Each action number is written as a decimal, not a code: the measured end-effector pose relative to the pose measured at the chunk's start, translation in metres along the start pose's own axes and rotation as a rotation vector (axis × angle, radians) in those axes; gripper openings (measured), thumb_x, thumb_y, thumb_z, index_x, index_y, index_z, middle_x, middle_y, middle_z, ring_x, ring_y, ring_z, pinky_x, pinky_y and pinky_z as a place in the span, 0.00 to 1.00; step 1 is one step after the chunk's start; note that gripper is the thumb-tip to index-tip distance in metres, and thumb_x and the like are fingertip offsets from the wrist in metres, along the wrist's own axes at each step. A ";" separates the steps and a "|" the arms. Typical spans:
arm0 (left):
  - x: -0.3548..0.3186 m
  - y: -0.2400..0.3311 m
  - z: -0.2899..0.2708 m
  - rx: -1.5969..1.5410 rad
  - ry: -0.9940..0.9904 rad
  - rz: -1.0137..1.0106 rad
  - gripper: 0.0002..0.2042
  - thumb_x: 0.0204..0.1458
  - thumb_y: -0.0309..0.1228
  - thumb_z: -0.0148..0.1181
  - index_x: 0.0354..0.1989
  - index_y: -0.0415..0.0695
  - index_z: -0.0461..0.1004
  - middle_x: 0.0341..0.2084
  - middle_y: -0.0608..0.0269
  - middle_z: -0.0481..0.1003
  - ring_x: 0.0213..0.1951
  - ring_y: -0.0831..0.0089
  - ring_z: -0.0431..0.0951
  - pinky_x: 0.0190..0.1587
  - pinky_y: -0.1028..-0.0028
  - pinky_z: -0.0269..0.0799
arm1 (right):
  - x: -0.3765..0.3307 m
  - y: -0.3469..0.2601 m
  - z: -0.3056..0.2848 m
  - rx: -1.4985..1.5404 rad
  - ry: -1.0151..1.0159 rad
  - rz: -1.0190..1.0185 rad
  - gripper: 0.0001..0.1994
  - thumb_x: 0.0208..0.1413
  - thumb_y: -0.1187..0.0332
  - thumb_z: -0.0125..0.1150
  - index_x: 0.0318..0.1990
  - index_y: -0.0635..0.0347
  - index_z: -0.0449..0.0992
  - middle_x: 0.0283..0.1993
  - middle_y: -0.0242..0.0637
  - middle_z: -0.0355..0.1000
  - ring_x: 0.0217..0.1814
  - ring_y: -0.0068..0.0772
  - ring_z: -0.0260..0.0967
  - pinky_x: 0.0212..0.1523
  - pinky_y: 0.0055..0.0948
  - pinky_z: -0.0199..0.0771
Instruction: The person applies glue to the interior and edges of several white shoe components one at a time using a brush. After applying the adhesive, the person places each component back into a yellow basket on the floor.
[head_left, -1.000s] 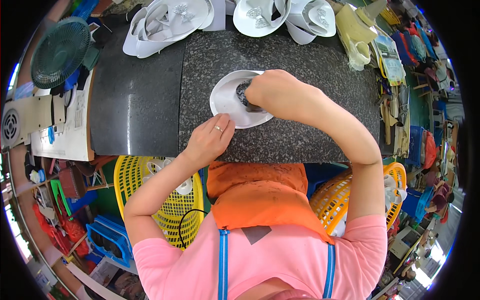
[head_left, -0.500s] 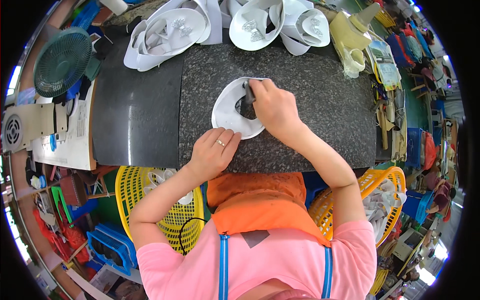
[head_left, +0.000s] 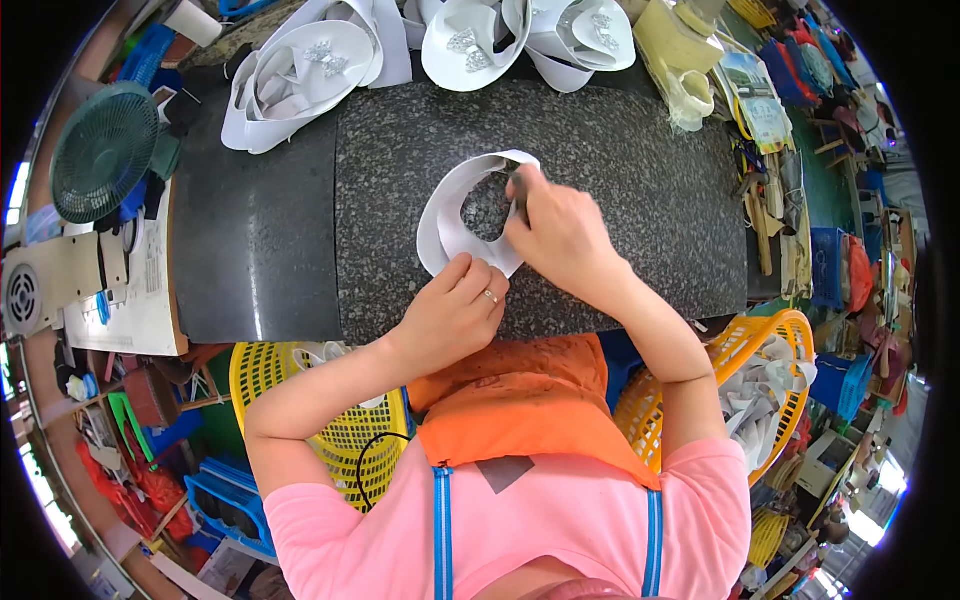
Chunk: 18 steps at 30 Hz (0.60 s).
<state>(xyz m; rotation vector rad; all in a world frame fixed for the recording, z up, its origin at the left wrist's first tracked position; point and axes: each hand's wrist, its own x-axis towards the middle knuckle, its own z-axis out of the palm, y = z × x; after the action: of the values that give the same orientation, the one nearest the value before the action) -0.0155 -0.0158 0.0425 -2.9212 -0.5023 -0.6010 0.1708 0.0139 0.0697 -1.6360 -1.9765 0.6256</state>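
Note:
A white curved shoe upper [head_left: 440, 225], bent into a ring, lies on the speckled dark stone slab [head_left: 640, 190] in front of me. The fingers of my left hand [head_left: 455, 310] pinch its near edge. My right hand [head_left: 570, 225] is closed around a small dark tool [head_left: 520, 196], held at the upper's right side; most of the tool is hidden by the fingers. Beyond the slab sit finished-looking white uppers with silvery bows, one stack [head_left: 300, 75] at the left and another upper [head_left: 472, 45] at the middle.
A yellow basket [head_left: 245, 385] with white pieces stands below left, and an orange-yellow basket [head_left: 790, 340] full of white scraps below right. A green fan [head_left: 105, 150] is at the left. A pale yellow container [head_left: 675, 45] and several tools [head_left: 765, 225] lie along the right.
The upper has gone from lying flatter to standing up more as a ring. My left fingers have moved right along its near edge and now pinch it. The dark tool has turned upright.

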 end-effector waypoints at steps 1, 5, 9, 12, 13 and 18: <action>0.002 0.000 -0.001 0.031 -0.016 0.003 0.10 0.36 0.26 0.55 0.29 0.37 0.74 0.30 0.59 0.68 0.36 0.63 0.69 0.44 0.66 0.68 | 0.001 0.002 0.000 -0.123 0.099 -0.004 0.12 0.44 0.73 0.53 0.39 0.63 0.69 0.22 0.47 0.70 0.24 0.48 0.71 0.27 0.41 0.70; 0.006 -0.013 -0.023 -0.075 0.105 -0.158 0.09 0.38 0.27 0.56 0.30 0.39 0.75 0.31 0.58 0.69 0.34 0.63 0.70 0.37 0.67 0.68 | 0.010 -0.004 -0.067 0.330 0.362 0.150 0.11 0.46 0.71 0.53 0.39 0.64 0.71 0.22 0.44 0.71 0.22 0.36 0.72 0.24 0.34 0.69; 0.012 -0.027 -0.073 -0.348 0.288 -0.617 0.14 0.44 0.15 0.54 0.39 0.42 0.77 0.31 0.57 0.70 0.31 0.64 0.73 0.32 0.73 0.68 | 0.046 0.110 -0.136 -0.141 0.728 0.234 0.14 0.47 0.66 0.58 0.39 0.65 0.73 0.28 0.48 0.73 0.30 0.45 0.72 0.30 0.37 0.70; 0.018 -0.040 -0.085 -0.511 0.376 -0.777 0.13 0.47 0.16 0.53 0.40 0.41 0.76 0.29 0.61 0.70 0.29 0.73 0.71 0.30 0.79 0.65 | 0.063 0.186 -0.146 -0.505 0.678 0.227 0.16 0.48 0.61 0.60 0.37 0.66 0.74 0.30 0.50 0.73 0.36 0.53 0.71 0.35 0.41 0.69; 0.023 -0.042 -0.087 -0.505 0.377 -0.778 0.13 0.47 0.16 0.53 0.40 0.41 0.76 0.29 0.61 0.70 0.29 0.73 0.71 0.30 0.79 0.65 | 0.069 0.197 -0.149 -0.537 0.626 0.222 0.17 0.49 0.58 0.60 0.37 0.65 0.75 0.32 0.50 0.73 0.38 0.55 0.69 0.37 0.44 0.69; 0.030 -0.061 -0.068 -0.836 0.353 -0.908 0.12 0.49 0.16 0.52 0.41 0.38 0.76 0.30 0.69 0.69 0.28 0.85 0.65 0.31 0.85 0.60 | 0.058 0.222 -0.175 -0.481 0.613 0.139 0.13 0.50 0.59 0.58 0.36 0.59 0.76 0.34 0.49 0.74 0.40 0.53 0.70 0.39 0.43 0.69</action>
<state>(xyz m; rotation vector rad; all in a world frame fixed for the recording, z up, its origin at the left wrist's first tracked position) -0.0355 0.0386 0.1195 -2.9518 -1.9361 -1.7350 0.4412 0.1155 0.0700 -1.9468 -1.6239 -0.3216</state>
